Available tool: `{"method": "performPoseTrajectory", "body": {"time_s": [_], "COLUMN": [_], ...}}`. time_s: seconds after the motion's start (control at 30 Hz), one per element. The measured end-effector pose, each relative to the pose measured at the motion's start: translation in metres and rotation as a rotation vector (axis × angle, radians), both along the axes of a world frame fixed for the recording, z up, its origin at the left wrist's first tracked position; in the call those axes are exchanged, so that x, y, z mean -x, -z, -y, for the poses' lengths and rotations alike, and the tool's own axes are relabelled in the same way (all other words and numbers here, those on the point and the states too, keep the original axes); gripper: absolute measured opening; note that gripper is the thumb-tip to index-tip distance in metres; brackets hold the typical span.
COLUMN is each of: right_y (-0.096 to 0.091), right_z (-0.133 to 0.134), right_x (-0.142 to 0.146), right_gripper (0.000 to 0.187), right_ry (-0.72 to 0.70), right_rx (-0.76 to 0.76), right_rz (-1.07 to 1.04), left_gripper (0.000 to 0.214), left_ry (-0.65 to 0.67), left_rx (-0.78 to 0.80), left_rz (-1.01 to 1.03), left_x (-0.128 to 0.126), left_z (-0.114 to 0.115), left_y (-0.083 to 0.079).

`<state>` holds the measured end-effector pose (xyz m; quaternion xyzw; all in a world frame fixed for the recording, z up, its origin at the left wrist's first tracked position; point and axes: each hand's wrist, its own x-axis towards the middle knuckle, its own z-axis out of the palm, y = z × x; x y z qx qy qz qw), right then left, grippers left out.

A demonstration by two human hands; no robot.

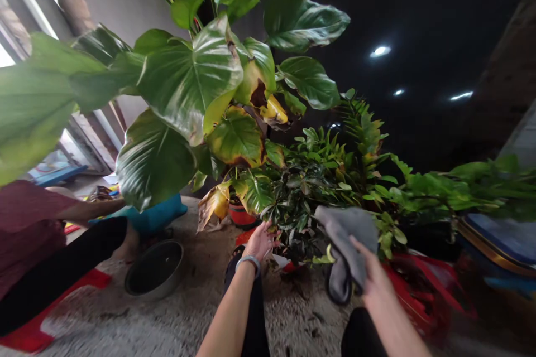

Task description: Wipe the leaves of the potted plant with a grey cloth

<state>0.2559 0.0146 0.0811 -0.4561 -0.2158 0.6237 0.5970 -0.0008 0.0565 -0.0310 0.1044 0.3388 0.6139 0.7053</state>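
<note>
My left hand (260,241) reaches forward with its fingers spread among the lower leaves of a small dark-leaved plant (307,189); a grey band sits on that wrist. My right hand (371,278) is closed on a grey cloth (345,245), held up beside the same plant. Above stands a tall plant with large glossy leaves (188,75), some yellowed and brown at the edges. A red pot (242,216) shows under the foliage.
Another person in a maroon top (29,228) sits on the left on a red mat, an arm stretched toward a teal object (161,215). A metal bowl (154,274) lies on the concrete floor. A red crate (419,290) is at the right.
</note>
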Motion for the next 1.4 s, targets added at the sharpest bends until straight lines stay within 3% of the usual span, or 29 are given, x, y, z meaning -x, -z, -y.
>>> {"method": "performPoseTrajectory", "body": {"time_s": [0.1, 0.17, 0.27, 0.33, 0.4, 0.47, 0.5, 0.57, 0.63, 0.7, 0.8, 0.9, 0.97, 1.03, 1.1, 1.17, 1.23, 1.3, 1.4], "right_y": [0.026, 0.021, -0.013, -0.039, -0.051, -0.043, -0.032, -0.005, 0.017, 0.02, -0.014, -0.055, -0.061, -0.044, -0.011, 0.022, 0.038, 0.028, -0.019], "right_z": [0.051, 0.068, 0.049, 0.019, -0.007, -0.015, -0.011, 0.01, 0.04, 0.06, 0.052, 0.011, -0.013, -0.018, -0.005, 0.018, 0.036, 0.038, 0.011], "right_x": [0.015, 0.02, 0.025, 0.027, 0.026, 0.025, 0.026, 0.03, 0.038, 0.048, 0.053, 0.041, 0.033, 0.031, 0.038, 0.049, 0.058, 0.061, 0.053], "right_gripper": [0.033, 0.041, 0.043, 0.048, 0.052, 0.05, 0.045, 0.032, 0.029, 0.033, 0.049, 0.058, 0.054, 0.043, 0.033, 0.037, 0.046, 0.054, 0.057], "right_ry": [-0.097, -0.193, -0.233, -0.153, -0.012, 0.064, 0.037, -0.092, -0.215, -0.287, -0.275, -0.069, 0.066, 0.089, -0.011, -0.179, -0.266, -0.254, -0.145], "right_rx": [0.12, 0.129, 0.141, 0.086, 0.027, 0.054, 0.107, 0.228, 0.259, 0.29, 0.205, 0.017, -0.003, 0.089, 0.212, 0.253, 0.219, 0.12, -0.038], "right_rz": [0.05, 0.053, -0.012, -0.065, -0.102, -0.111, -0.096, -0.055, -0.039, -0.039, -0.062, -0.096, -0.114, -0.096, -0.047, -0.003, 0.028, 0.05, 0.102], "left_gripper": [0.033, 0.034, 0.032, 0.031, 0.029, 0.028, 0.028, 0.028, 0.028, 0.027, 0.028, 0.032, 0.033, 0.035, 0.038, 0.038, 0.033, 0.029, 0.029], "left_ry": [0.013, 0.024, 0.03, 0.024, 0.012, 0.001, 0.001, 0.015, 0.031, 0.04, 0.043, 0.035, 0.023, 0.022, 0.042, 0.064, 0.072, 0.07, 0.064], "left_rx": [-0.007, -0.002, 0.0, -0.003, -0.009, -0.011, -0.01, -0.003, 0.005, 0.009, -0.002, -0.011, -0.004, -0.007, -0.02, -0.028, -0.033, -0.041, -0.05], "left_rz": [-0.023, -0.028, -0.022, -0.023, -0.024, -0.021, -0.017, -0.013, -0.015, -0.016, -0.013, -0.016, -0.02, -0.025, -0.03, -0.034, -0.028, -0.021, -0.026], "left_x": [0.001, 0.001, 0.0, 0.0, 0.001, 0.002, 0.002, 0.003, 0.003, 0.002, -0.001, -0.001, 0.0, 0.002, 0.004, 0.005, 0.004, 0.004, 0.005], "left_z": [-0.001, -0.001, -0.001, 0.0, 0.001, 0.002, 0.003, 0.003, 0.002, 0.001, -0.001, -0.001, -0.001, -0.001, -0.002, -0.003, -0.005, -0.006, -0.006], "left_y": [0.003, 0.003, 0.001, -0.001, -0.002, -0.003, -0.003, -0.003, -0.003, -0.002, 0.0, 0.001, 0.003, 0.004, 0.007, 0.01, 0.013, 0.015, 0.016]}}
